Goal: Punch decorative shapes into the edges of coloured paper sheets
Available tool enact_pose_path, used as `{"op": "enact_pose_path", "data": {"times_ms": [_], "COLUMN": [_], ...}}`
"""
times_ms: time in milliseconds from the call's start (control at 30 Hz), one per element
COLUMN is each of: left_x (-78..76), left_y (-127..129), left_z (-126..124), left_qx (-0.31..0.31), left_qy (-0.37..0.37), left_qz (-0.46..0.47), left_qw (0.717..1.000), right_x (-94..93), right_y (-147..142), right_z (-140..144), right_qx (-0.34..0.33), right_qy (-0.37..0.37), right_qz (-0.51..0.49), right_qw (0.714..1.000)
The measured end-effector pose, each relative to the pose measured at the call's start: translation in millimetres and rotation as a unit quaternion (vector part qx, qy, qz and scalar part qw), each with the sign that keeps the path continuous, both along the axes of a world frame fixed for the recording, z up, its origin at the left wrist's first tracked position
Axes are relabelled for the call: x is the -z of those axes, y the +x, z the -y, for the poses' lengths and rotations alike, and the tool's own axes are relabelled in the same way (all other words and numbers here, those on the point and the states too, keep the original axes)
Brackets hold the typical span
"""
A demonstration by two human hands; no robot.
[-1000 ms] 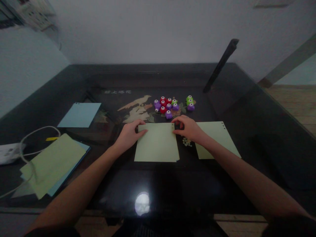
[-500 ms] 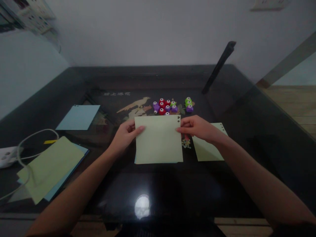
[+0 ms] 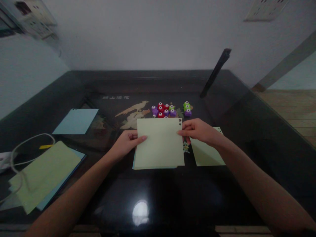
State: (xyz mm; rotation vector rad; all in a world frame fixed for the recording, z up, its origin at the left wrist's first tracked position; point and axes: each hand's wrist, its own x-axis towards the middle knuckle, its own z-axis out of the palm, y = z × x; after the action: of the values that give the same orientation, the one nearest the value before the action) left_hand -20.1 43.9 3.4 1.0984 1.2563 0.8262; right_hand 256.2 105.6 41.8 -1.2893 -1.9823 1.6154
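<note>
1. while the left hand (image 3: 126, 142) pinches one edge of a pale green sheet (image 3: 160, 144) and the right hand (image 3: 197, 131) the opposite edge, thumbs on top, that sheet is over the middle of the table (image 3: 187, 191); bluish paper (image 3: 134, 162) shows past its lower left, and whether that is gripped too, i cannot tell.
2. done, it seems: dark cut-outs (image 3: 180, 121) mark the held sheet's far right corner, a second green sheet (image 3: 207, 153) partly hidden by the right forearm has holes, and so does a blue sheet (image 3: 76, 121). paper bits (image 3: 186, 147) lie near the right hand.
3. remaining, as a guess: the paper stack (image 3: 46, 174) shows no holes, so it may be unworked; eye-topped pieces (image 3: 161, 108), perhaps punches, sit beyond the sheet.
4. writing: four chinese characters (image 3: 116, 97) on the table; 上 and 花 look readable, the others are blurred. no brand is legible.
</note>
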Motion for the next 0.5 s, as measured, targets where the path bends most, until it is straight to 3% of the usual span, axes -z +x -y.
{"op": "enact_pose_path", "data": {"times_ms": [200, 333, 433, 500], "left_x": [4.8, 3.2, 3.3, 4.9], "left_y": [-5.2, -10.7, -19.6, -25.4], "left_z": [-0.8, -4.2, -9.0, -11.8], "left_qx": [0.104, 0.184, 0.201, 0.202], "left_qy": [-0.046, -0.055, -0.045, -0.040], "left_qz": [0.010, -0.053, -0.098, -0.114], "left_qw": [0.994, 0.980, 0.974, 0.972], "right_x": [7.5, 14.8, 21.1, 25.9], "right_y": [-0.1, -0.2, 1.2, 0.1], "right_z": [0.2, -2.6, -12.1, -20.8], "right_qx": [-0.027, -0.052, -0.034, -0.002], "right_qy": [-0.022, -0.029, 0.023, 0.099], "right_qz": [-0.005, -0.009, 0.026, 0.081], "right_qw": [0.999, 0.998, 0.999, 0.992]}}
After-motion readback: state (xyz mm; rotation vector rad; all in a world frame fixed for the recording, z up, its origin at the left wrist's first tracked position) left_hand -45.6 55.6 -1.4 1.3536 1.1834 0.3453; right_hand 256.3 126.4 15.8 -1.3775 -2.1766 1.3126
